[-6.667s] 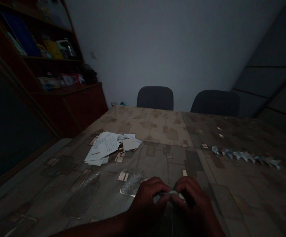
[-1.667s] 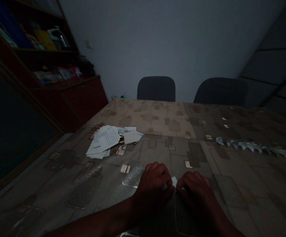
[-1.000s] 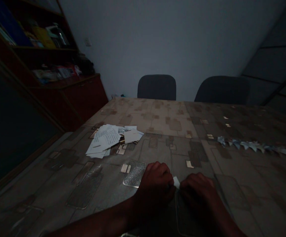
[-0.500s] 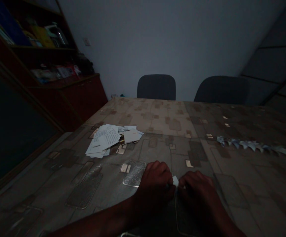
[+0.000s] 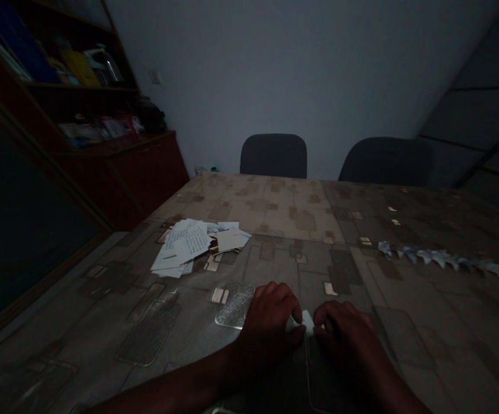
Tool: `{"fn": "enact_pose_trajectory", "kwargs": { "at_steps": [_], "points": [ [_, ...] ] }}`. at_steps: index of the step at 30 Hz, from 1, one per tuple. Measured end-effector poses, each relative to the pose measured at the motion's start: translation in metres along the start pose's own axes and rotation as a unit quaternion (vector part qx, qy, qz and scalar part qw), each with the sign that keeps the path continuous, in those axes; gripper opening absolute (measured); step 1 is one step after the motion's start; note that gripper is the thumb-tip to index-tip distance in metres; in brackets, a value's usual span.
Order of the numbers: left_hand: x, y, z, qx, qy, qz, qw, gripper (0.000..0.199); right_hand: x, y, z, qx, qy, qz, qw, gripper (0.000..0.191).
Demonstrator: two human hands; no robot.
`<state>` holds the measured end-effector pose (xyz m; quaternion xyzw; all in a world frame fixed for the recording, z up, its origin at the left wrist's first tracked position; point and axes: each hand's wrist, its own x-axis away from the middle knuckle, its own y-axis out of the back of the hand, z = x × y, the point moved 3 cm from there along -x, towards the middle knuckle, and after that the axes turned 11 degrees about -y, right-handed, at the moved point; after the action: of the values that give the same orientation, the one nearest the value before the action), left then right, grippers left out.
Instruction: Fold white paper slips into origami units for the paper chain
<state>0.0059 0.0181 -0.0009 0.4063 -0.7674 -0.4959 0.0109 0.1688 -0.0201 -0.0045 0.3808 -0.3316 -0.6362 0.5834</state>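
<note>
Between my hands, near the front of the table, is a small piece of white paper (image 5: 307,322). My left hand (image 5: 272,315) pinches its left side, with thumb and forefinger bent toward each other. My right hand (image 5: 348,329) has curled fingers at the paper's right edge. Most of the paper's lower part is hidden by my fingers and shadow. Beyond my left hand lies a loose pile of paper pieces (image 5: 189,244), some with printed text. Off to the right is a row of folded paper shapes (image 5: 441,259), spiky and pale.
A patterned cloth covers the table (image 5: 275,201). Two dark chairs, one in the middle (image 5: 273,155) and one at the right (image 5: 387,161), stand at the far edge. A wooden cabinet (image 5: 141,172) with filled shelves is at the left. The room is dim.
A little more of the white paper shows between my fingers. My right hand has shifted slightly right and my left thumb and forefinger have parted a bit. The pile and row remain in place.
</note>
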Motion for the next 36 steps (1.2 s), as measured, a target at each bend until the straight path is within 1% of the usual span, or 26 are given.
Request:
{"fn": "enact_pose_trajectory", "kwargs": {
  "at_steps": [2,4,7,9,10,11,12,13,15,17,19,20,21,22,26,28,31,32,34,36],
  "points": [
    [0.001,0.001,0.000,0.007,0.000,0.002,1.000,0.015,0.000,0.002,-0.003,-0.012,-0.011,0.012,1.000,0.014],
    [0.001,0.001,0.001,0.010,0.000,0.000,1.000,0.016,0.002,0.007,-0.005,-0.033,-0.005,0.031,0.999,0.014],
    [0.001,0.002,0.000,0.010,0.000,-0.004,1.000,0.016,0.008,0.013,-0.006,-0.057,0.057,0.056,0.995,0.016],
    [0.000,0.002,0.000,0.006,0.002,-0.002,1.000,0.015,0.011,0.012,-0.005,-0.025,0.122,0.055,0.991,0.016],
    [0.000,0.003,0.000,0.006,0.002,0.001,1.000,0.014,0.012,0.010,-0.004,0.004,0.149,0.054,0.987,0.013],
    [0.000,0.003,-0.001,0.005,0.004,0.004,1.000,0.014,0.011,0.007,-0.006,0.043,0.125,0.032,0.991,0.011],
    [0.000,0.003,-0.001,0.005,0.007,0.005,1.000,0.014,0.010,0.005,-0.007,0.071,0.093,0.007,0.993,0.018],
    [0.000,0.003,-0.001,0.006,0.008,0.006,1.000,0.014,0.009,0.003,-0.008,0.089,0.066,-0.002,0.994,0.021],
    [0.000,0.003,-0.001,0.010,0.008,0.005,1.000,0.014,0.008,0.000,-0.006,0.102,0.055,-0.011,0.993,0.022],
    [0.000,0.004,-0.001,0.015,0.005,0.006,1.000,0.015,0.007,0.002,-0.006,0.107,0.064,-0.014,0.992,0.020],
    [0.000,0.004,0.000,0.016,0.006,0.013,1.000,0.015,0.007,0.008,-0.005,0.115,0.107,-0.012,0.988,0.017],
    [-0.001,0.004,0.000,0.015,0.009,0.017,1.000,0.014,0.007,0.011,-0.005,0.120,0.141,-0.007,0.983,0.013],
    [-0.001,0.004,0.000,0.015,0.011,0.022,1.000,0.013,0.008,0.015,-0.004,0.125,0.189,-0.006,0.974,0.008],
    [-0.001,0.004,0.000,0.015,0.014,0.024,1.000,0.012,0.008,0.020,-0.004,0.130,0.203,-0.019,0.970,0.010],
    [0.000,0.002,0.001,0.017,0.014,0.018,1.000,0.011,0.007,0.036,-0.004,0.042,0.194,-0.024,0.980,0.018],
    [0.000,0.001,0.001,0.017,0.013,0.013,1.000,0.011,0.008,0.036,-0.002,0.033,0.203,-0.026,0.978,0.017],
    [0.001,-0.001,0.002,0.013,0.012,0.010,1.000,0.013,0.009,0.027,-0.003,0.056,0.213,-0.028,0.975,0.019],
    [0.001,-0.001,0.002,0.012,0.012,0.009,1.000,0.013,0.009,0.022,-0.006,0.057,0.201,-0.030,0.978,0.020],
    [0.001,0.000,0.002,0.013,0.010,0.010,1.000,0.013,0.008,0.013,-0.012,0.052,0.154,0.010,0.987,0.017],
    [0.000,0.001,0.001,0.013,0.009,0.008,1.000,0.011,0.008,0.009,-0.015,0.047,0.134,0.028,0.989,0.017]
  ]
}}
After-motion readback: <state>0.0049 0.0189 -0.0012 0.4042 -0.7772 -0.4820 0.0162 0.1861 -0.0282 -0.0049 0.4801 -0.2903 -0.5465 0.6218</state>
